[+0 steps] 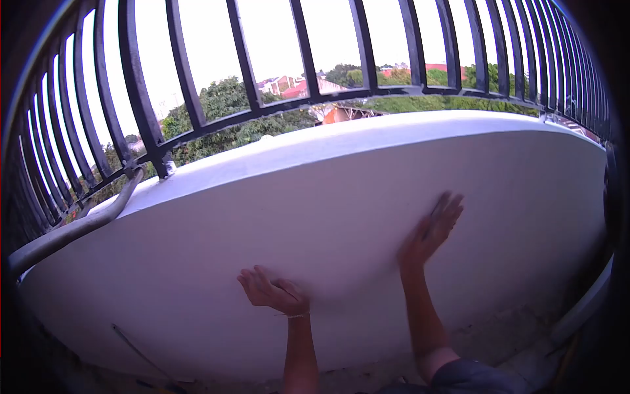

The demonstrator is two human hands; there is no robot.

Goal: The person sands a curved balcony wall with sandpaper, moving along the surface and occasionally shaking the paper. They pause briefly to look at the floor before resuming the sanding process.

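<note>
My left hand (pixel 272 292), lower centre, and right hand (pixel 434 230), right of centre, are flat, fingers extended, at the pale wall (pixel 348 197) spanning mid-frame; I cannot tell if either holds anything.

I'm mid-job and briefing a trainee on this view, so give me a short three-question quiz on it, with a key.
1. True or false: the right hand is higher in the picture than the left hand.

2. Where does the thin band show?
A) on the right wrist
B) on the left wrist
C) on both wrists

3. Fill in: the dark railing rises ____ the top of the wall.

Key: 1 true; 2 B; 3 above.
</note>
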